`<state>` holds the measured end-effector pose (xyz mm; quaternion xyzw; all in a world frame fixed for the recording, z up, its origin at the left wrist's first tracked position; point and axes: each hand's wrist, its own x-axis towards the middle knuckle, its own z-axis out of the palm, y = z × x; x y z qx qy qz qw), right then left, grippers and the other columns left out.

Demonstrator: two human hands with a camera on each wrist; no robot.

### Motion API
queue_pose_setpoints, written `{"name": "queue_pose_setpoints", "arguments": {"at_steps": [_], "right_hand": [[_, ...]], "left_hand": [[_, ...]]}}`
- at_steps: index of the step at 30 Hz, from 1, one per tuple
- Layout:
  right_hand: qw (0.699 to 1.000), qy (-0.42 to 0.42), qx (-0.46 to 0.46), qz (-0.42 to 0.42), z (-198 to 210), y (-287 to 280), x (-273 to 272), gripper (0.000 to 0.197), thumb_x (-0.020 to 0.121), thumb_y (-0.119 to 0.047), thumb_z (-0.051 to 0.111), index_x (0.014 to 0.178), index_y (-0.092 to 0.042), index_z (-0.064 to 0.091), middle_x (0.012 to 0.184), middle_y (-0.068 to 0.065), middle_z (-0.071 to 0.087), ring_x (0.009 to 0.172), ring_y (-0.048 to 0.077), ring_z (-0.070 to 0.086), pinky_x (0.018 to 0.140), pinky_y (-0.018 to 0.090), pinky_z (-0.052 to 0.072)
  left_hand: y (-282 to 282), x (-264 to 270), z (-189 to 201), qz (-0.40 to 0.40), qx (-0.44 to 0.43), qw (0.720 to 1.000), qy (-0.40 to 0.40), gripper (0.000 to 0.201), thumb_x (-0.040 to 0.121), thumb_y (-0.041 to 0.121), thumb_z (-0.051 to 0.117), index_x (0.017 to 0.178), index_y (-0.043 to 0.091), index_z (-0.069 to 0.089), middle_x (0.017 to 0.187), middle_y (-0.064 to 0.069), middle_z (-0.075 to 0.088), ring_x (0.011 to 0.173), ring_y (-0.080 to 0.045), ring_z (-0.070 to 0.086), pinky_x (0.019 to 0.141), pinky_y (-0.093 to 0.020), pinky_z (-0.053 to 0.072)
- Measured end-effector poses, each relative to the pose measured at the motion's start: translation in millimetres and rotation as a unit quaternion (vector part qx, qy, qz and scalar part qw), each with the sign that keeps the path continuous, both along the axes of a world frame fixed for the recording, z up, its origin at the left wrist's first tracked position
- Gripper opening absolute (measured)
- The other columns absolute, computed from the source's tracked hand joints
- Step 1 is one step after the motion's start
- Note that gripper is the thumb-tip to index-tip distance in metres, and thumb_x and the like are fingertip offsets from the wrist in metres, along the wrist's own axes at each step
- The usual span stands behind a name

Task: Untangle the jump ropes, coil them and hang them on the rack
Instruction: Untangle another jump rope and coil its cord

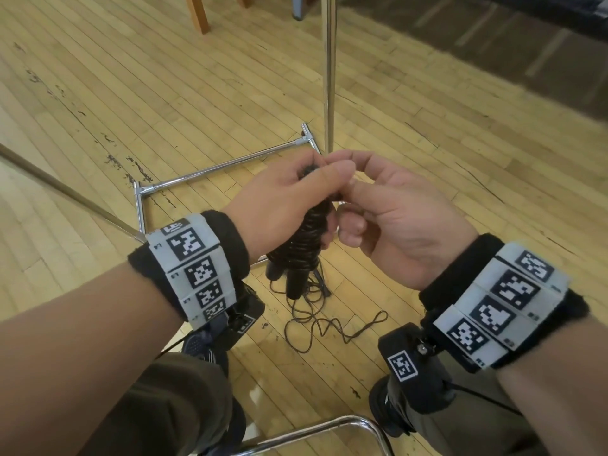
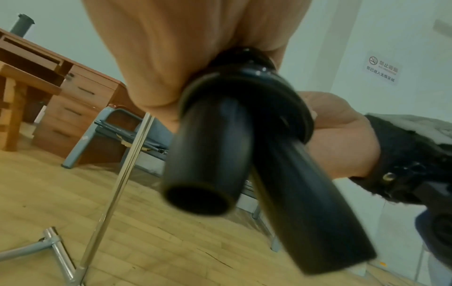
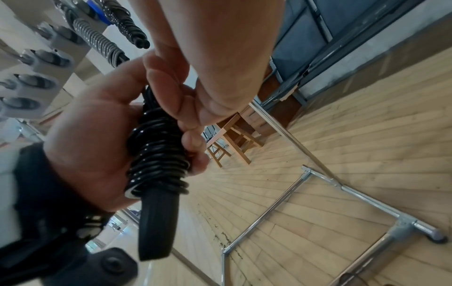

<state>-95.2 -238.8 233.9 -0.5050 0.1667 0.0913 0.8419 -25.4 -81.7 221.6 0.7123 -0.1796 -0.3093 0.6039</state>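
A black jump rope (image 1: 307, 240) is wound into a tight coil around its own two black handles (image 1: 292, 281), which hang downward. My left hand (image 1: 312, 182) grips the coil around its upper half. My right hand (image 1: 348, 195) meets it from the right, its fingers curled and pinching the rope at the top of the coil. In the right wrist view the coil (image 3: 159, 154) lies in my left palm with my right fingertips (image 3: 193, 139) on it. The left wrist view shows both handles (image 2: 208, 154) close up. A second thin dark rope (image 1: 316, 319) lies loose and tangled on the floor below.
The chrome rack pole (image 1: 329, 77) rises just behind my hands from its tube base (image 1: 227, 166) on the wooden floor. Two coiled ropes (image 3: 97, 42) hang high in the right wrist view. A chrome chair frame (image 1: 329, 426) sits at the bottom, wooden furniture legs (image 1: 200, 14) farther back.
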Motion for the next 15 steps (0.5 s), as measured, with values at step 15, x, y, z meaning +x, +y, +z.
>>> {"name": "queue_pose_setpoints", "arguments": {"at_steps": [15], "right_hand": [[1.000,0.025,0.016,0.005,7.1,3.6,-0.4,0.014,0.106,-0.003,0.044,0.113,-0.013,0.053,0.071,0.004,0.047,0.044,0.009,0.025,0.041,0.023,0.015]], "left_hand": [[15.4,15.0,-7.3,-0.044,0.032,0.989,-0.135,0.035,0.099,0.048,0.060,0.110,0.015,0.057,0.090,-0.008,0.075,0.077,-0.022,0.074,0.070,-0.037,0.062]]}}
